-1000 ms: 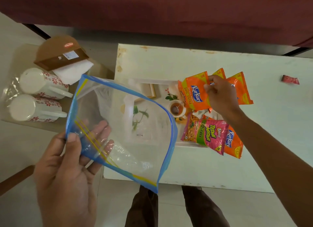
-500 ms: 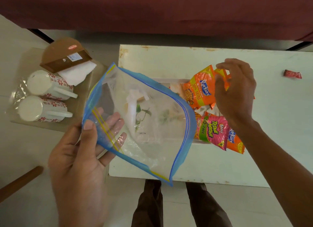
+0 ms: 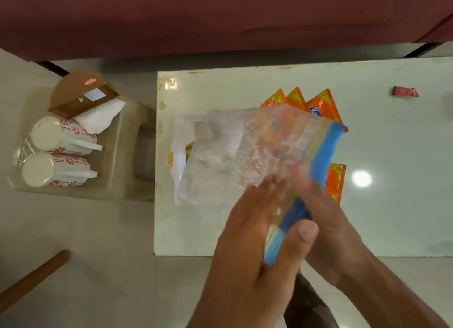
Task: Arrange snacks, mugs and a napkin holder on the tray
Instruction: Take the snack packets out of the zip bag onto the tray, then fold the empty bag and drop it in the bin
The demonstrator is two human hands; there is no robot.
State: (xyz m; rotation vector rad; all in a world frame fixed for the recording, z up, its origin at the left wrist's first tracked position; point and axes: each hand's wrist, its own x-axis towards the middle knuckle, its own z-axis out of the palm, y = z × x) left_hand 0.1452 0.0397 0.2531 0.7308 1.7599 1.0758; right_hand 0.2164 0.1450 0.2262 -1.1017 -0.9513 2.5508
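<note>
Fingers [image 3: 269, 193] of left hand [image 3: 247, 261] and right hand [image 3: 328, 229] pinch the empty zip bag [image 3: 235, 156] at its blue edge, likely to fold it out of the way. Snack packets [image 3: 321, 104] lie beneath on the tabletop [image 3: 392, 144]; mugs [image 3: 58, 153] and napkin holder [image 3: 81, 95] wait on the stool [image 3: 127, 156], left.

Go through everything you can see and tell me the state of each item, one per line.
Clear zip bag: held over the table by both hands, looks empty.
Left hand: gripping the bag's blue edge.
Right hand: closed on the same edge.
Orange snack packets: lying flat on the table, partly hidden under the bag.
Two mugs: lying on their sides on the stool.
Napkin holder: tipped over beside the mugs, napkins inside.
Red wrapper: lying alone on the table.
</note>
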